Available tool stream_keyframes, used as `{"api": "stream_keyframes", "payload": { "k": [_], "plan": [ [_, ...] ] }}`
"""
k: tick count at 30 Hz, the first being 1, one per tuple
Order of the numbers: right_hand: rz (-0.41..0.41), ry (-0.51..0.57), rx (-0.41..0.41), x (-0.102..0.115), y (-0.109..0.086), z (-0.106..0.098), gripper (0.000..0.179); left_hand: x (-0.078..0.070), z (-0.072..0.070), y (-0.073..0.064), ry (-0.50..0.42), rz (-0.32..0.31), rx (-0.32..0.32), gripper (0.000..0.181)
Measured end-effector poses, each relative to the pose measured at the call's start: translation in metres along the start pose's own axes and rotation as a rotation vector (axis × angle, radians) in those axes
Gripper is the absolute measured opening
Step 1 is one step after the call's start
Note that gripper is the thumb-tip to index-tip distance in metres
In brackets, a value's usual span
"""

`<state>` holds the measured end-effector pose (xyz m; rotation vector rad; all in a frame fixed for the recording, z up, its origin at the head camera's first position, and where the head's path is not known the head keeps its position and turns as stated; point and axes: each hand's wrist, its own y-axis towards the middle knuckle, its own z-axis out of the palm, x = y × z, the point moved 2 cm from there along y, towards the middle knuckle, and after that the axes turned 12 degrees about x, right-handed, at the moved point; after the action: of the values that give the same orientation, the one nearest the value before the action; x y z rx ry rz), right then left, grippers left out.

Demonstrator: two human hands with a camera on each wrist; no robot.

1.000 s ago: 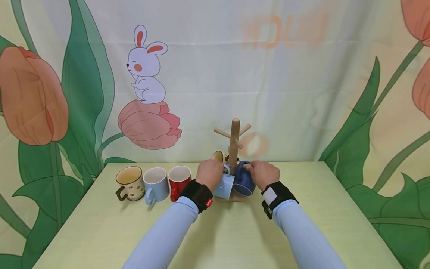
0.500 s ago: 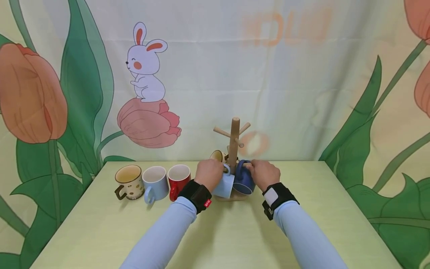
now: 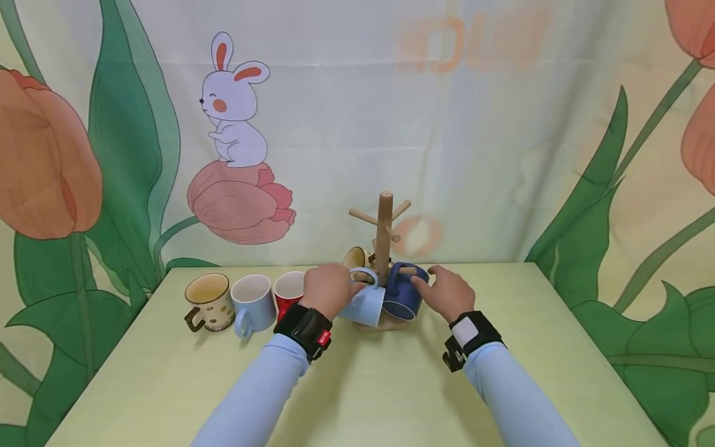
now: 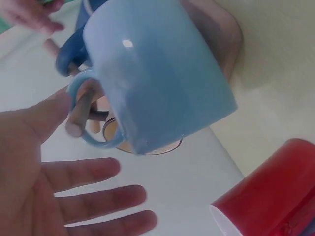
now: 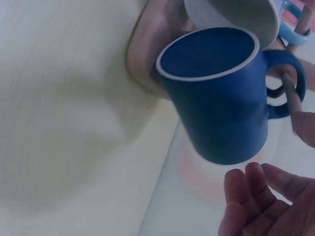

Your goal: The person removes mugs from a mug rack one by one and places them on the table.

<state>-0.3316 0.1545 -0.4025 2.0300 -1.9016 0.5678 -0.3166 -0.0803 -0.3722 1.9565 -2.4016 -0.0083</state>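
Note:
A light blue mug (image 3: pixel 365 307) hangs by its handle on a lower peg of the wooden mug tree (image 3: pixel 383 231), tilted on its side. Beside it, a dark blue mug (image 3: pixel 403 302) hangs from another low peg with its mouth facing down and forward. My left hand (image 3: pixel 328 289) is spread beside the light blue mug, fingers straight, thumb close to the handle and peg end. At the dark blue mug, my right hand (image 3: pixel 452 294) has loosely bent fingers below the mug's base, its thumb near the peg tip. Neither hand grips anything.
A cream patterned mug (image 3: pixel 354 258) hangs behind, partly hidden. On the table's left stand a patterned mug (image 3: pixel 210 303), a light blue mug (image 3: pixel 254 304) and a red mug (image 3: pixel 287 290), the last partly covered by my left hand. The upper pegs (image 3: pixel 363 216) are bare.
Both hands have loosened from the mug handles and drawn apart, left hand leftward and right hand rightward. The two mugs stay hanging on their pegs.

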Motion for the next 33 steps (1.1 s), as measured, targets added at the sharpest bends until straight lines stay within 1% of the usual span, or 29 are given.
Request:
{"api": "stream_keyframes", "payload": {
  "k": [3, 8, 10, 13, 16, 18, 21, 24, 28, 33],
  "plan": [
    [0.034, 0.018, 0.028, -0.004, -0.001, 0.002, 0.064, 0.01, 0.002, -0.008, -0.037, -0.027, 0.041, 0.059],
    [0.066, 0.081, 0.094, -0.011, 0.0, 0.012, 0.074, 0.021, 0.006, -0.024, -0.11, -0.034, 0.126, 0.071],
    [0.068, 0.109, 0.125, -0.014, 0.001, 0.018, 0.077, 0.023, 0.006, -0.031, -0.134, -0.029, 0.144, 0.071],
    [0.079, 0.151, 0.171, -0.017, 0.004, 0.026, 0.083, 0.023, 0.007, -0.041, -0.162, -0.016, 0.155, 0.063],
    [0.086, 0.202, 0.208, -0.017, 0.007, 0.032, 0.087, 0.021, 0.008, -0.048, -0.19, -0.002, 0.177, 0.057],
    [0.096, 0.248, 0.24, -0.016, 0.008, 0.035, 0.089, 0.018, 0.009, -0.051, -0.202, -0.004, 0.202, 0.056],
    [0.11, 0.345, 0.279, -0.014, 0.009, 0.04, 0.09, 0.016, 0.012, -0.055, -0.214, -0.022, 0.25, 0.058],
    [0.12, 0.483, 0.311, -0.012, 0.01, 0.045, 0.087, 0.015, 0.015, -0.056, -0.222, -0.038, 0.288, 0.058],
    [0.134, 0.665, 0.34, -0.01, 0.013, 0.052, 0.083, 0.014, 0.019, -0.058, -0.21, -0.032, 0.305, 0.059],
    [0.148, 0.802, 0.359, -0.009, 0.018, 0.06, 0.084, 0.015, 0.024, -0.06, -0.184, -0.032, 0.313, 0.062]
  ]
}}
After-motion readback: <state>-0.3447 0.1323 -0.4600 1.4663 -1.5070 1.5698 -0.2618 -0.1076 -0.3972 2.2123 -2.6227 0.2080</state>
